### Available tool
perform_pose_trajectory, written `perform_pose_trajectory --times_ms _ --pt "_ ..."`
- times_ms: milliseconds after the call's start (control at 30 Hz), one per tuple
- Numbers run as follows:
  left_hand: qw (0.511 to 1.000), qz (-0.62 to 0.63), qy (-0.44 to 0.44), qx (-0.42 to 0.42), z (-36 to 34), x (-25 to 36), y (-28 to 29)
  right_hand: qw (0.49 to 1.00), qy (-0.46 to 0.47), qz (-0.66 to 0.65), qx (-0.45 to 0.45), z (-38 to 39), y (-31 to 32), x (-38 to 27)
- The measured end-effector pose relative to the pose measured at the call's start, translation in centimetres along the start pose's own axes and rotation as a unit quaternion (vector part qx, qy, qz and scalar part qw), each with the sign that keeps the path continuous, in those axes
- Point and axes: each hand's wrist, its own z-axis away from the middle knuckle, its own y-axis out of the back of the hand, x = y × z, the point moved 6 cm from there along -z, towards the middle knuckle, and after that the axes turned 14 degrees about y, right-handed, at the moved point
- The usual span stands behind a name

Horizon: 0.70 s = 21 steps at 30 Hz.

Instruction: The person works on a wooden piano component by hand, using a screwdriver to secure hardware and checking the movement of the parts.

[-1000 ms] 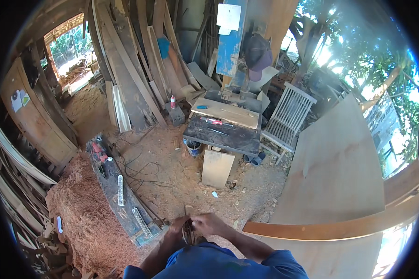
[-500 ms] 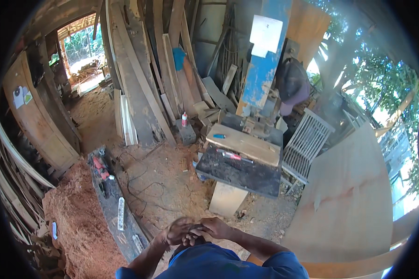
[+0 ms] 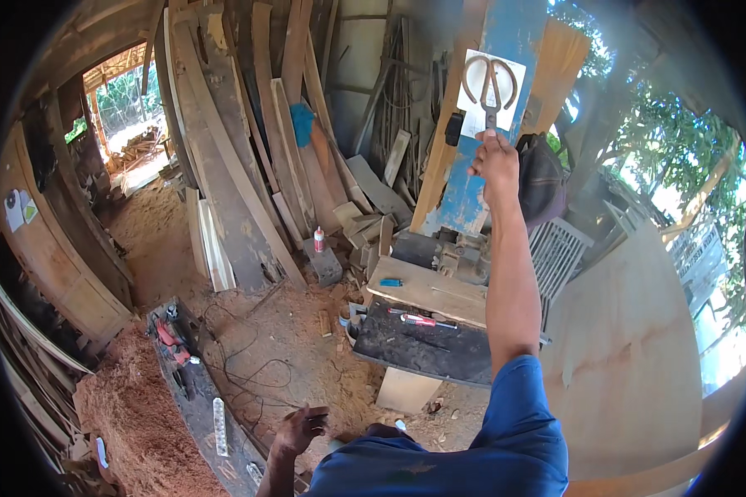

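Note:
My right hand [image 3: 499,166] is raised far forward at the end of a stretched arm. Its fingers close around the lower end of a pair of metal shears [image 3: 491,95], whose brown looped handles point up. Behind the shears is a white sheet [image 3: 514,108] on a tall blue board [image 3: 464,186] with peeling paint. My left hand [image 3: 301,429] hovers low in front of my body, loosely bent, fingers partly apart and nothing visible in it. Below my right arm, a screwdriver [image 3: 419,320] with a red and clear handle lies on the dark bench top [image 3: 423,348].
A light plank [image 3: 439,300] with a small blue item [image 3: 390,282] lies across the bench. Left, a low dark beam [image 3: 203,406] carries a red power tool [image 3: 171,341], beside a sawdust heap [image 3: 133,406]. Boards [image 3: 232,157] lean behind; a plywood sheet [image 3: 630,331] stands right. Cable [image 3: 249,377] loops on the floor.
My hands were together before my chest. Now the right arm reaches up and forward, with shears at the hand; the left has dropped away slightly. The view has shifted.

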Motion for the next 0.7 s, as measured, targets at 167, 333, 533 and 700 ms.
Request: perform_pose_trajectory --times_ms 167,333,533,700 --pt "0.998 0.02 -0.038 0.045 0.4 0.9 2.0 0.992 -0.002 0.125 0.031 -0.6 2.3 3.8" --pt "0.996 0.026 -0.039 0.08 0.1 1.3 2.3 0.887 0.034 0.46 0.018 0.4 4.6 3.7" --pt "0.988 -0.034 -0.07 0.13 -0.9 3.6 -0.5 0.901 0.108 0.413 0.078 3.7 7.3 3.3" --pt "0.984 -0.06 -0.067 0.151 -2.3 4.1 -2.1 0.942 0.114 0.307 0.073 8.4 7.9 5.1"
